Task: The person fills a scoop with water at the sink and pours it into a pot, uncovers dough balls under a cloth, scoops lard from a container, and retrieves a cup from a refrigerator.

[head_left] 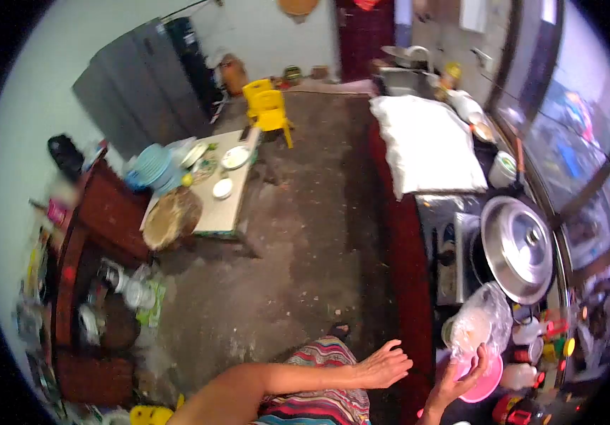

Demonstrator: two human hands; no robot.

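Observation:
My left hand (384, 365) is stretched out in front of my striped clothing, fingers extended and holding nothing. At the lower right, my right hand (459, 382) is at the counter, its thumb and fingers around the lower end of a clear plastic bag (495, 312). Something pale and round shows through the bag, but I cannot make out what it is. Below the bag and partly behind my right hand sits a pink bowl (488, 386). A large steel lid (514, 248) rests on a pan on the stove just beyond the bag.
Several bottles and jars (524, 375) crowd the counter's right side. A white cloth (425, 145) covers the counter further back, before the sink (400, 81). Across the floor stand a low table (223, 209) with dishes, a yellow chair (271, 110) and a grey cabinet (138, 85).

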